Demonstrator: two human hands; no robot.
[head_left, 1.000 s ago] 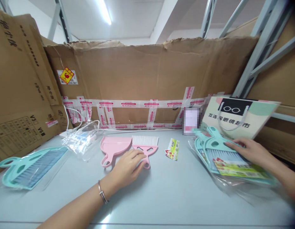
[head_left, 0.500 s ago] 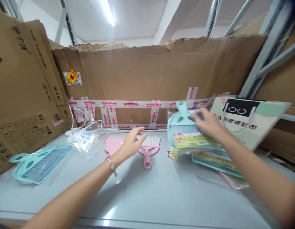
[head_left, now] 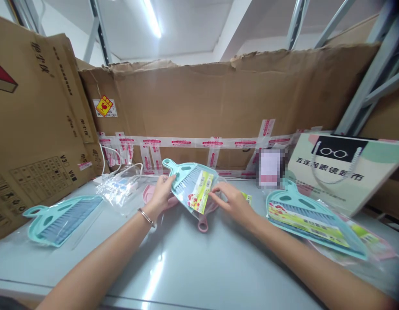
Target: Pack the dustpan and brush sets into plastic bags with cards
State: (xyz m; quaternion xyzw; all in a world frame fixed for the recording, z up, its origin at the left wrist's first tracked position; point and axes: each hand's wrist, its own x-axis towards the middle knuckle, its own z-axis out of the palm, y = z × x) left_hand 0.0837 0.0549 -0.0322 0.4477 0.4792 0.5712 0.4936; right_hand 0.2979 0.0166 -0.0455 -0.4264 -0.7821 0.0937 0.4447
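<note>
A teal dustpan and brush set (head_left: 189,183) in a clear bag is held up at the middle, tilted, with a green-yellow label card across its right part. My left hand (head_left: 162,193) is closed on its left edge, near the handle. At the opposite side, the fingertips of my right hand (head_left: 230,200) pinch the bag by the label's edge. Behind and below the set lie a pink dustpan (head_left: 150,192) and a pink brush, mostly covered; the brush's handle end (head_left: 203,224) shows.
Another bagged teal set (head_left: 62,221) lies at left, beside a clear plastic bag (head_left: 120,189) with white cables. At right, a teal set (head_left: 310,219) rests on pink packaged ones before a paper carrier bag (head_left: 341,172). A large cardboard box (head_left: 186,103) stands behind.
The bagged teal set has moved left from the right-hand pile to the middle. My left hand has closed on it, and my right hand has shifted to its label side.
</note>
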